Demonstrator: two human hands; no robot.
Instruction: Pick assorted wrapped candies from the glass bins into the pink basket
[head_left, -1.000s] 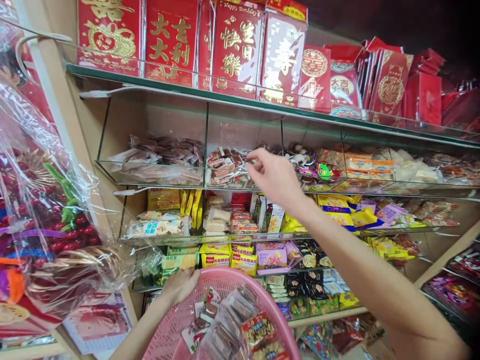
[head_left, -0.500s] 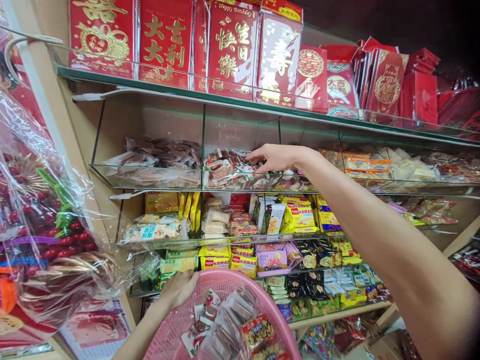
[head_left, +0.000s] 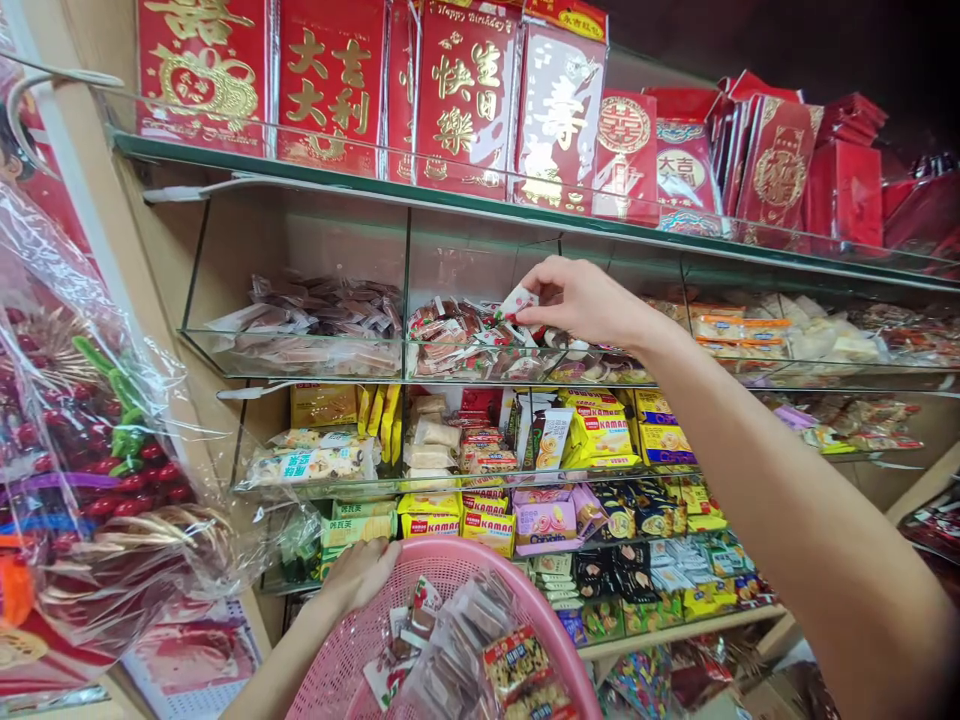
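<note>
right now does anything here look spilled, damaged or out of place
Nothing stands out. The small red-and-white wrapped packets lie jumbled together, but none looks spilled. One white packet with red marks is above them because the right hand holds it. The pink perforated plastic basket shows no visible damage.

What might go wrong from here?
The small red-patterned white packet might slip, as the right hand seems to pinch it only by one end.

The round pink plastic basket might tip and spill its clear-wrapped brown snacks: only the left hand is seen at its rim.
</note>
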